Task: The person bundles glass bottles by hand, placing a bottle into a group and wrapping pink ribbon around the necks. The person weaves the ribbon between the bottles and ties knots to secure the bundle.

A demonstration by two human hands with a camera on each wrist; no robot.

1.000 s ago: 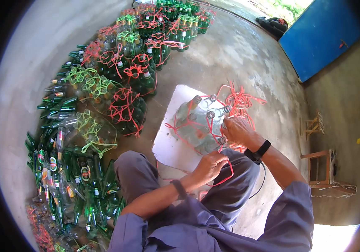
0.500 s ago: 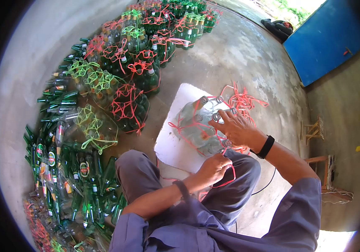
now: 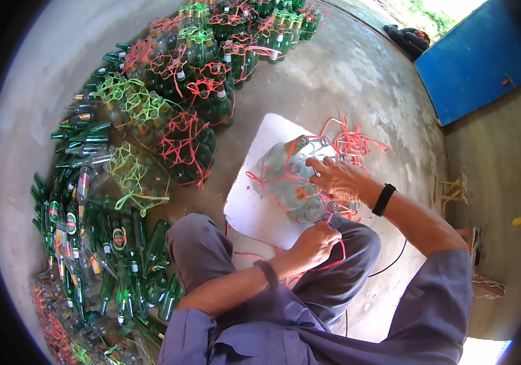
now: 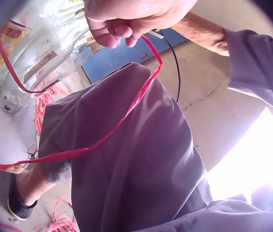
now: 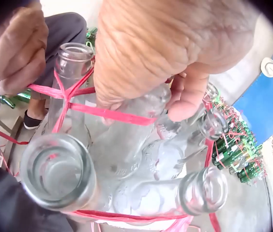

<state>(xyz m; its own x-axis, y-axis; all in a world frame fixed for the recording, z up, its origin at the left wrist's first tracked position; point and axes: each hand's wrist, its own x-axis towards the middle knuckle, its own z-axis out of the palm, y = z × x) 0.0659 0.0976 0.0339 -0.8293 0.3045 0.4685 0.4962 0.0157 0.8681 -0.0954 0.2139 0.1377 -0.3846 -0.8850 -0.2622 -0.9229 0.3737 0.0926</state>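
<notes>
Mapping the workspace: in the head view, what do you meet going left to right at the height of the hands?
Loose green bottles → red-tied green bundle → white board → clear bottles → right hand → wooden stool.

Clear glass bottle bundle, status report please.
Left hand pinches red plastic strap. Right hand rests on clear glass bottle bundle. Loose red straps lie beside it.

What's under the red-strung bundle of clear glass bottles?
A white flat board on the grey concrete floor. The clear glass bottles hide its middle.
</notes>
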